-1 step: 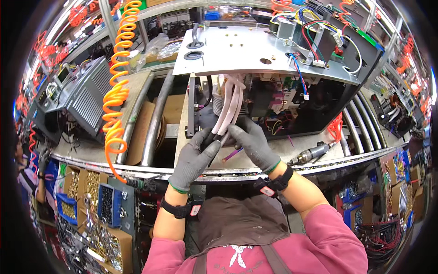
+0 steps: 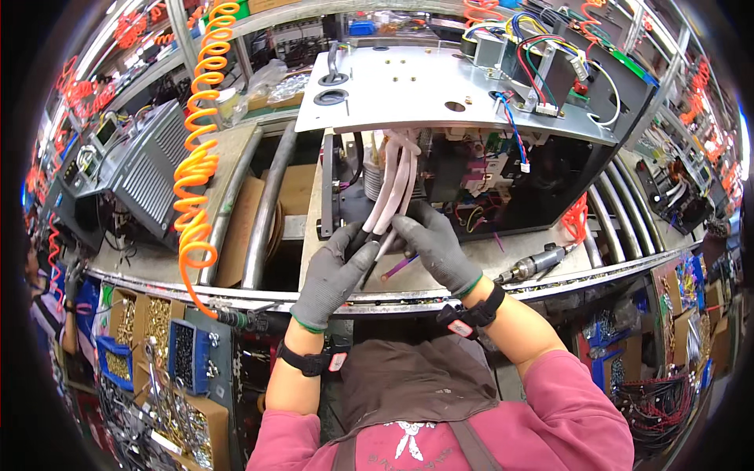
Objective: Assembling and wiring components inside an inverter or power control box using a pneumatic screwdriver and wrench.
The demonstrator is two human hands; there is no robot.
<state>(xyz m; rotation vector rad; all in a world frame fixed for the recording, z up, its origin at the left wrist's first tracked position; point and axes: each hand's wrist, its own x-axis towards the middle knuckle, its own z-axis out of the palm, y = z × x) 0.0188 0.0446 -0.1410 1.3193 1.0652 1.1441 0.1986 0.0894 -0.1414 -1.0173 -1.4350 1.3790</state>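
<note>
Both my hands wear grey gloves and meet at the lower ends of several pale-sleeved cables (image 2: 398, 177), which hang from under the white metal panel of an open machine housing (image 2: 542, 184). My left hand (image 2: 334, 275) pinches the dark cable ends between thumb and fingers. From the right, my right hand (image 2: 440, 247) closes its fingertips on the same bundle, just below the pale sleeves. Part of the grip is hidden behind the fingers. A purple cable with a bare copper-coloured end (image 2: 398, 268) sticks out below my right fingers.
A powered screwdriver (image 2: 534, 263) lies on the bench, right of my hands. An orange coiled air hose (image 2: 196, 173) hangs at the left, in front of another grey machine housing (image 2: 149, 169). Metal rollers (image 2: 271, 208) flank the work board. Blue bins of screws (image 2: 188, 357) stand lower left.
My hands stay almost in place on the cable ends. A thin pale strip between the fingertips shows more plainly now. The whole view has shifted very slightly.
</note>
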